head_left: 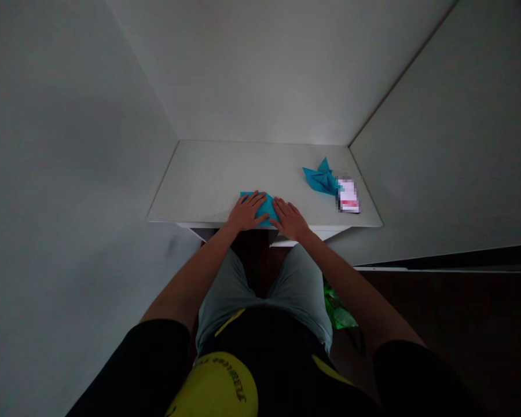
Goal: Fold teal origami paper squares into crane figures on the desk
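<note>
A folded sheet of blue paper lies at the front edge of the white table, partly covered by both hands. My left hand rests flat on its left part, fingers stretched out. On its right side lies my right hand, fingers extended and pressing on the paper's edge. The paper's near and outer parts are hidden beneath the palms. Farther right stands a folded blue paper boat, apart from both hands.
A phone with a lit, blurred screen lies beside the paper boat on the white table. Walls close in the table at the left, back and right. Below, a green bag is on the dark floor by my right leg.
</note>
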{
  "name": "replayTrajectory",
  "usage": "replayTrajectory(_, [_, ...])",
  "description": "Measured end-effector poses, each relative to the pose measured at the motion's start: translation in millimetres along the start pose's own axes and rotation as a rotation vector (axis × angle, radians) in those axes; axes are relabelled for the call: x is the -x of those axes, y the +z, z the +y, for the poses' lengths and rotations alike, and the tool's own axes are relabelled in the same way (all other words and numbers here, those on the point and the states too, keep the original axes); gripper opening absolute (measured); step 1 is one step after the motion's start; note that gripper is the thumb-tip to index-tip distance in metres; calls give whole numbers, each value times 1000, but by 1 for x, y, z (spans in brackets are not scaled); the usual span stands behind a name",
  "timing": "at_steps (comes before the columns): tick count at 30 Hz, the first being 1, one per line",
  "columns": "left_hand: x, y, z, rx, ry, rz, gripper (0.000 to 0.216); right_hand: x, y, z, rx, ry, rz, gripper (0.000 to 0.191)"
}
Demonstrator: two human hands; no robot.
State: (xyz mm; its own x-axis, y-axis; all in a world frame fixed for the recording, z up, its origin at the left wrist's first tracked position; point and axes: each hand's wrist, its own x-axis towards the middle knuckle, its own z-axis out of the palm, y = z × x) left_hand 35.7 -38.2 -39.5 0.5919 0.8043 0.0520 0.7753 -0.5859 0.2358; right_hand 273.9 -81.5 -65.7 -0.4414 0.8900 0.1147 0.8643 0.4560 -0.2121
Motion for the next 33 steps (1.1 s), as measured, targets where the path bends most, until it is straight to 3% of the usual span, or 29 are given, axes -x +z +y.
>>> replayTrajectory(5, [0, 1, 0, 4, -51, 45, 69, 31, -2, 5, 5, 6, 11, 84])
replayTrajectory(13, [-5, 5, -6, 15, -60, 5, 73, -22, -1, -3, 25, -8, -27, 73])
replayTrajectory(19, [-13, 2, -17, 35, -449, 166, 86, -26, -2, 3, 32, -20, -20, 71])
replayTrajectory(26, [-26, -17, -25, 207, -642, 236, 50, -26, -2, 0, 5, -12, -7, 71])
replayTrajectory(28, [-27, -18, -20, 289, -596, 242, 47, -26, -3, -1, 2, -12, -4, 71])
replayTrajectory(33, [-14, -4, 7, 369, -294, 188, 60, -25, -3, 0, -14, -20, -6, 71])
